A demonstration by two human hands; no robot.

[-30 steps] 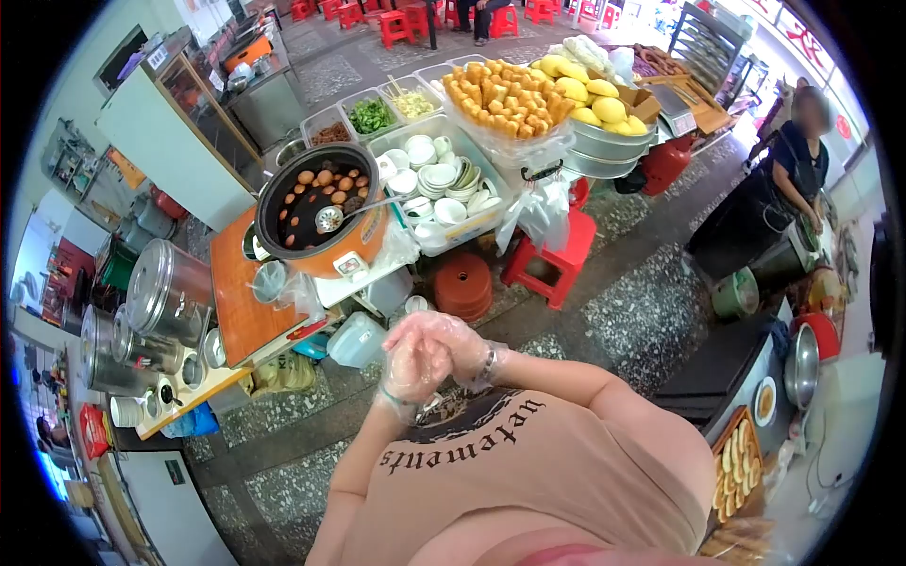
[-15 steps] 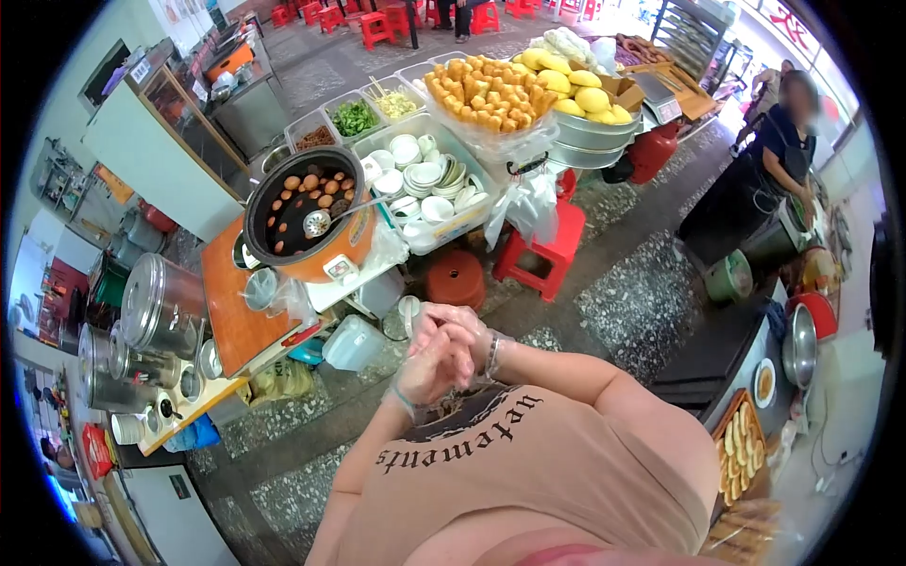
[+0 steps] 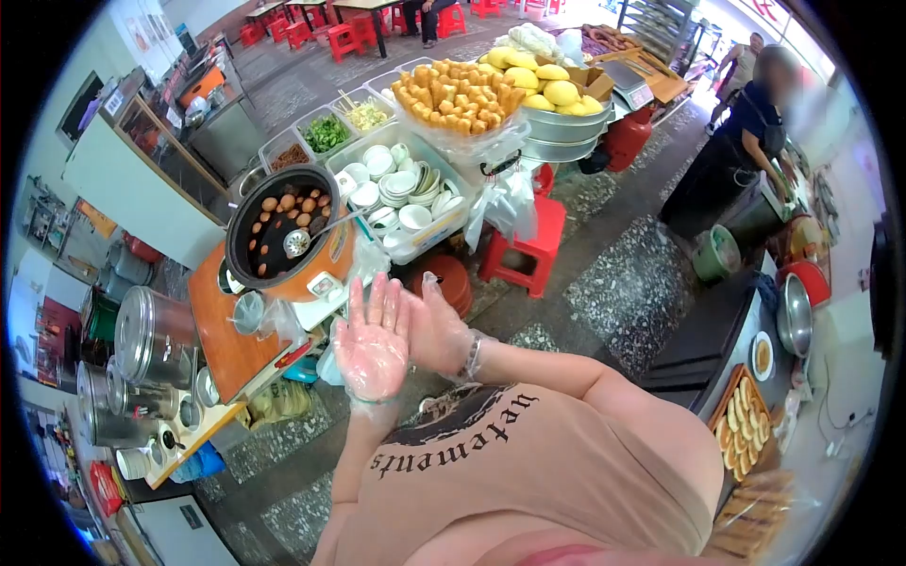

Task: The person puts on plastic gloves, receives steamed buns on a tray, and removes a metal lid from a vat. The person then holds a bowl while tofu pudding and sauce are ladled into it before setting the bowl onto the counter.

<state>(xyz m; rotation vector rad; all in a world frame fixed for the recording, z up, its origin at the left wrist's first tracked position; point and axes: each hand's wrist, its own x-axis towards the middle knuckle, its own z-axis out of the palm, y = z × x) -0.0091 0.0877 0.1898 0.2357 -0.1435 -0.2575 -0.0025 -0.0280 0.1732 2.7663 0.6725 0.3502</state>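
Both of my hands are in clear plastic gloves, raised in front of my chest. My left hand is palm up with its fingers stretched out, and nothing lies on it. Touching or overlapping its edge is my right hand, thumb up; its other fingers are partly hidden behind the left hand. No object shows in either hand. Beyond them an orange slow cooker holds brown eggs in dark broth, with a slotted ladle resting in it. Beside that, a clear plastic bin holds small white dishes.
Fried dough sticks and yellow buns stand at the back. A red stool is on the floor ahead. Steel pots stand left. To the right are a tray of browned bread pieces and a co-worker.
My hands were clasped together with fingers folded over each other; now they have come apart and the left palm is spread upward. The view has shifted slightly.
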